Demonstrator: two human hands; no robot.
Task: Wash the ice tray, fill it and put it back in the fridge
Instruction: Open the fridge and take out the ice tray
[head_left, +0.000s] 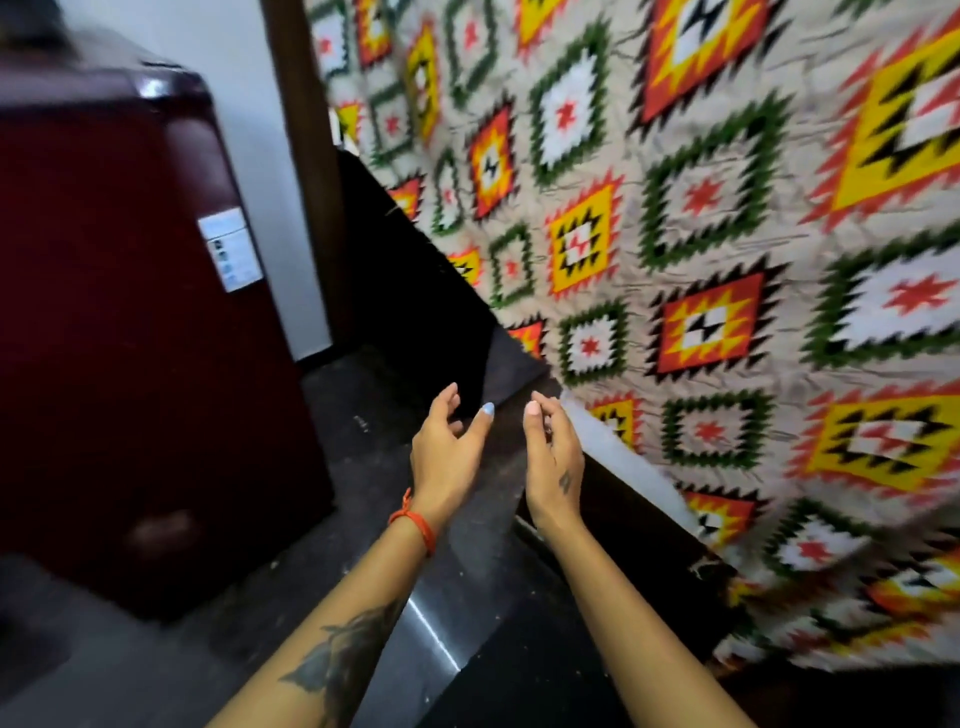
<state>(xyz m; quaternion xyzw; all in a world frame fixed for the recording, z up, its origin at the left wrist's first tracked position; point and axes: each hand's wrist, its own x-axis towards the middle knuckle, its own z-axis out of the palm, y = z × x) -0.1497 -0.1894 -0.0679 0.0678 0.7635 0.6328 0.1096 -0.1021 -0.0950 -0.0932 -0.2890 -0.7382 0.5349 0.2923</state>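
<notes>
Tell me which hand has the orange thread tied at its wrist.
The left hand: an orange thread circles its wrist, while the right hand has a bare wrist.

Home interior, maroon fridge (130, 312), patterned bedspread (727, 234), dark floor (363, 493)

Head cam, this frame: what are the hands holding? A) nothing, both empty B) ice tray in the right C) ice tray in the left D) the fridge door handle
A: the left hand and right hand hang in the air with loosely curled fingers and nothing in them; no ice tray is in view, and the maroon fridge stands untouched to their left.
</notes>
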